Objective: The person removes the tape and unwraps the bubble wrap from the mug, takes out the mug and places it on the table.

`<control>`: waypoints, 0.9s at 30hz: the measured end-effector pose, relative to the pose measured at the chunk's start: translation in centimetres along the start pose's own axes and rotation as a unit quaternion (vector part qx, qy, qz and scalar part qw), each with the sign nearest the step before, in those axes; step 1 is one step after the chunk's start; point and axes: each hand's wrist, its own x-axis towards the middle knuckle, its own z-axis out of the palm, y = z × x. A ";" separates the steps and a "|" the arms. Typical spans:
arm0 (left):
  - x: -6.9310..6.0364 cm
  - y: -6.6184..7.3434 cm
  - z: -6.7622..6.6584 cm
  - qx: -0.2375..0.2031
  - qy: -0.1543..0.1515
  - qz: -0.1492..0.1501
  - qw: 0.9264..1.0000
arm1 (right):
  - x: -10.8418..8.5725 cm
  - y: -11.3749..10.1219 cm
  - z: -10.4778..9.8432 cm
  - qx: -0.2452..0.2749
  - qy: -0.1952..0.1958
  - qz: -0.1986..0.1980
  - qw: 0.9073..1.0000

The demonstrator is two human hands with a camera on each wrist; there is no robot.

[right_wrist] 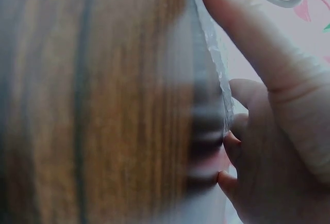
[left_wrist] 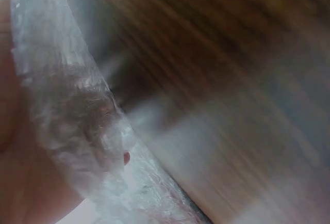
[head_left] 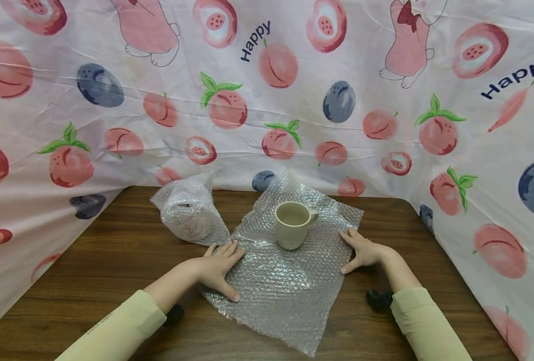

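Mug of cream ceramic (head_left: 289, 234) stands upright and uncovered on flat, clear bubble-wrap sheet (head_left: 289, 291), wrapping seemingly all left, translucent bubble-wrapped bundle (head_left: 187, 215) apparently done; left hand (head_left: 219, 269) and right hand (head_left: 365, 250) touch sheet edges, grip released.

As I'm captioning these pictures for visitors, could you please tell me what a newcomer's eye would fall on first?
Probably the pale mug, standing upright on a sheet of bubble wrap on the wooden table, between the left hand and the right hand, spread at the sheet's sides. Next might come the bubble-wrapped bundle toward the table's back left, and the fruit-print cloth hanging behind.
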 end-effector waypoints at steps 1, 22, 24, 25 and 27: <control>0.0 0.0 0.1 0.005 -0.002 -0.004 1.000 | 0.0 0.0 0.0 -0.001 0.001 0.001 1.000; 0.4 1.3 -0.6 0.037 -0.031 -0.037 0.998 | 0.1 -0.2 0.2 0.003 0.008 0.008 1.000; 0.5 1.4 -0.7 0.036 -0.034 -0.041 0.998 | 0.1 -0.2 0.2 0.003 0.008 0.009 1.000; 0.5 1.5 -0.7 0.035 -0.035 -0.042 0.998 | 0.1 -0.2 0.2 0.002 0.008 0.009 1.000; 0.6 1.5 -0.9 0.029 -0.037 -0.044 0.998 | 0.1 -0.2 0.3 0.001 0.009 0.009 1.000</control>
